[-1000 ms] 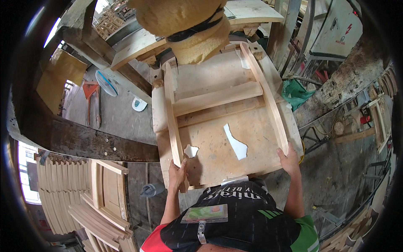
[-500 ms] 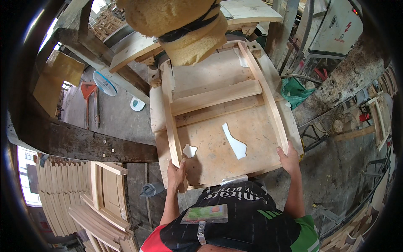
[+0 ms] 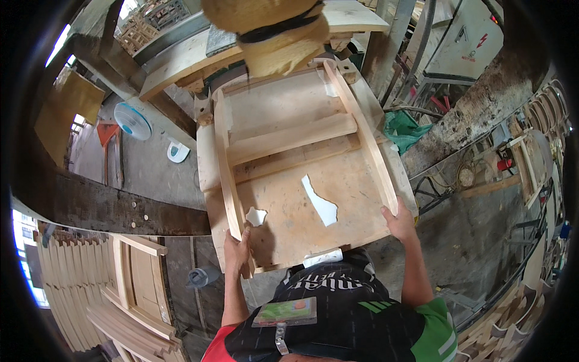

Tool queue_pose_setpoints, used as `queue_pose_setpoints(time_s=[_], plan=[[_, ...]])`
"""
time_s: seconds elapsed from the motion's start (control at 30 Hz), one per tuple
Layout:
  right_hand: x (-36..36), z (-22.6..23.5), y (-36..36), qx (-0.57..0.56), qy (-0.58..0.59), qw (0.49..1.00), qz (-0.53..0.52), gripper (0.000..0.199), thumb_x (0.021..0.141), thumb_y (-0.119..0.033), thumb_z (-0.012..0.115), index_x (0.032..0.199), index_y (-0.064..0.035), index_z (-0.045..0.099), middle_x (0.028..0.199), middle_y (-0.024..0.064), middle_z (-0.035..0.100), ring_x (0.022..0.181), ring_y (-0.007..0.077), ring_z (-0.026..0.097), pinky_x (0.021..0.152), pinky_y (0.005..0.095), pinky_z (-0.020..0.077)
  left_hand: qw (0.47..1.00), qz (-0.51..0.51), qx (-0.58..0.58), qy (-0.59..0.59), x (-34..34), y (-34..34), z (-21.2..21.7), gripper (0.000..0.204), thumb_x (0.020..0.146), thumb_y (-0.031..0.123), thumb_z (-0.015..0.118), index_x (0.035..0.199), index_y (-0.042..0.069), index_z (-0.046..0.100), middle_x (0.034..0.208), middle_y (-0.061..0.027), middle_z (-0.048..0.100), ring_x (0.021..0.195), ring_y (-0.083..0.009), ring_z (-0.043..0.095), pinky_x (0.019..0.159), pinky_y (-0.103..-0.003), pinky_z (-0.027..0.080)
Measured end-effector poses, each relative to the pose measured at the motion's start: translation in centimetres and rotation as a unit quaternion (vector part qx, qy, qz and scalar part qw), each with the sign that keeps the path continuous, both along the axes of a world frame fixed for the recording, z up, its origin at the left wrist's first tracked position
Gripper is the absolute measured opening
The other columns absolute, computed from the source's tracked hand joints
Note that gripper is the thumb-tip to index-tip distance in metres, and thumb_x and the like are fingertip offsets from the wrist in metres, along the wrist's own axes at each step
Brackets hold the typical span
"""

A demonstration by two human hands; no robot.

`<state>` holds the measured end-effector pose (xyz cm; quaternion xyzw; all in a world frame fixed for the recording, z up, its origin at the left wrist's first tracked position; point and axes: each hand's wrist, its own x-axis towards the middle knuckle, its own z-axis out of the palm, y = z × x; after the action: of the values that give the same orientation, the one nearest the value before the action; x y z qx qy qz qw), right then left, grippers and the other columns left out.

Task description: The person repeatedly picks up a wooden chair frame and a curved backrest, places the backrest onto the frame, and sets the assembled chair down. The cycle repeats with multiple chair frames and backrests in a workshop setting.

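A pale wooden frame [image 3: 289, 142] with two side rails and crosspieces lies on a worn plywood bench top [image 3: 301, 223] in front of me. My left hand [image 3: 236, 250] grips the near end of the left rail. My right hand [image 3: 398, 220] holds the near end of the right rail. Two torn white paper scraps [image 3: 319, 202] are stuck to the plywood between the rails. A straw hat brim [image 3: 271, 27] hides the far end of the frame.
Stacks of curved wooden parts [image 3: 78, 295] and frames [image 3: 139, 283] stand at the lower left. A blue fan [image 3: 132, 120] sits on the concrete floor at left. A green bag [image 3: 404, 130], a grey machine cabinet [image 3: 464, 42] and cables lie to the right.
The frame and both hands have shifted slightly left and toward me; both grips are unchanged.
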<state>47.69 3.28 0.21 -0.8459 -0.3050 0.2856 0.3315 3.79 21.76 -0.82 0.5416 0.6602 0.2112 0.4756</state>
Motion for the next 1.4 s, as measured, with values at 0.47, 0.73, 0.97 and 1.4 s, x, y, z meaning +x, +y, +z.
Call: queue_pose_setpoints(time_s=[0.47,0.73,0.97,1.4], plan=[[0.5,-1.8,-0.3,-0.039,0.025,0.999,-0.004,0.063,0.093,-0.033,0.071,0.141,0.0025,0.049,0.130,0.0307,0.064,0.126,0.0445,0.060,0.105,0.0473,0.0464,0.996,-0.016,0.082,-0.011,0.4,-0.1,-2.5,0.044,0.098,0.032,0.071,0.119,-0.005,0.057,0.083,-0.0120,0.067,0.061,-0.0192,0.065,0.055,-0.035,0.053],[1.0,-1.3,-0.1,-0.024,0.037,0.999,0.028,0.069,0.092,-0.033,0.073,0.144,0.0029,0.046,0.129,0.0288,0.065,0.124,0.0438,0.061,0.106,0.0471,0.0462,0.998,-0.006,0.044,-0.045,0.2,-0.4,-1.4,0.043,0.100,0.030,0.069,0.123,-0.004,0.054,0.079,-0.0058,0.062,0.059,-0.0143,0.061,0.050,-0.031,0.051],[3.1,-2.1,-0.3,0.007,0.222,0.974,0.043,0.065,0.093,-0.037,0.073,0.141,0.0006,0.048,0.113,0.0181,0.068,0.097,0.0293,0.070,0.083,0.0408,0.0562,0.996,-0.019,-0.015,-0.081,0.3,0.0,-0.3,0.046,0.101,0.039,0.066,0.125,0.001,0.054,0.079,-0.0058,0.061,0.058,-0.0154,0.062,0.051,-0.032,0.052],[3.4,-1.6,0.5,0.057,0.484,0.870,-0.081,0.038,0.095,-0.043,0.072,0.104,-0.0079,0.059,0.072,0.0000,0.057,0.051,0.0106,0.054,0.043,0.0271,0.0456,0.920,0.108,-0.252,-0.280,-0.4,-1.0,-0.2,0.072,0.092,0.082,0.047,0.097,0.011,0.060,0.064,-0.0044,0.056,0.050,-0.0197,0.056,0.045,-0.035,0.046]])
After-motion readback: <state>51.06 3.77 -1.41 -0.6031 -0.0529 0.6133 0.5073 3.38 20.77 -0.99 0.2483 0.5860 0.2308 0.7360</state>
